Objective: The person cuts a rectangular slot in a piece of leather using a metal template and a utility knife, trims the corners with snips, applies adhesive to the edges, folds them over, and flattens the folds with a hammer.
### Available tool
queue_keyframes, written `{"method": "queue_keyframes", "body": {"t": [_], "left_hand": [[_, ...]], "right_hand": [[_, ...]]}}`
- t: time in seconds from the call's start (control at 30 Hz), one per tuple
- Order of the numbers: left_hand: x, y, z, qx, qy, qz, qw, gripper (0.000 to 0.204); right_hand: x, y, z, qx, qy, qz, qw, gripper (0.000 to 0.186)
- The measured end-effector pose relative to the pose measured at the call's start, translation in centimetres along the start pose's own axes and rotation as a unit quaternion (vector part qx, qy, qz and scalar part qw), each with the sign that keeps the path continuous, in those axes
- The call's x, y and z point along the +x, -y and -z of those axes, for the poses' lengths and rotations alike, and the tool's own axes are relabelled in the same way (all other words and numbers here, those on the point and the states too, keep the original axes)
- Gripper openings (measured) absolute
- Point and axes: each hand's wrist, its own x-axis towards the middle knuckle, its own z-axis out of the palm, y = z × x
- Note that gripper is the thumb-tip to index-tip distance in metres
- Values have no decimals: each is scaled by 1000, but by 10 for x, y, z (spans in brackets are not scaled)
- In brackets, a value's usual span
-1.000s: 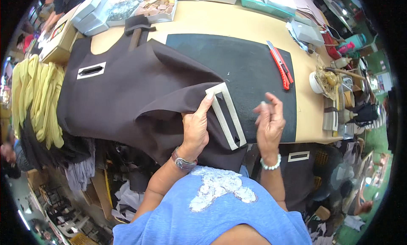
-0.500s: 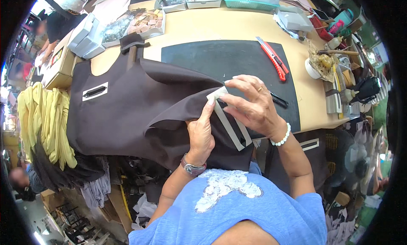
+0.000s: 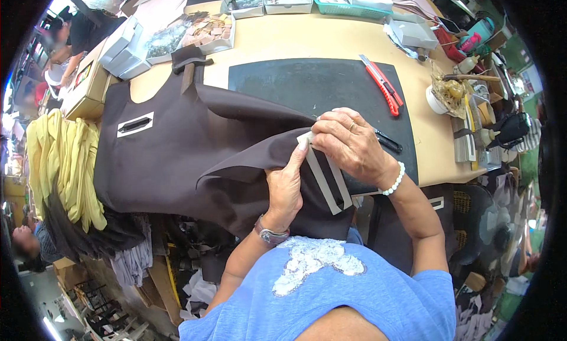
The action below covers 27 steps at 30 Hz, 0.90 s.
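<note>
A large dark brown sheet-like panel, apparently fabric or thin leather, spreads over the table's left side and drapes off its front edge. My left hand grips a lifted fold of it, thumb pressing beside the top of a long off-white rectangular border around a dark slot. Closed in a pinch at that same upper end, my right hand has its fingertips against the panel and hides the border's corner. A shorter white-bordered slot lies flat near the panel's left end.
On the black cutting mat lie a red utility knife and a black pen-like tool. Boxes of small parts line the back. A white glue pot stands at right. Yellow cloth hangs at left.
My right hand has closed its spread fingers into a pinch at the border's top corner. My left hand has shifted slightly right with the fold.
</note>
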Motion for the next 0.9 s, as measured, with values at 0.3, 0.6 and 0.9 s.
{"method": "queue_keyframes", "body": {"t": [0.3,0.6,0.9], "left_hand": [[-1,-6,1,18,32,-16,999,18],[-1,-19,6,19,90,-5,996,17],[-5,-27,14,1,81,23,996,17]], "right_hand": [[9,-10,-8,108,2,-51,993,14],[27,-16,-12,506,72,-375,774,10],[43,-21,4,579,198,-354,707,42]]}}
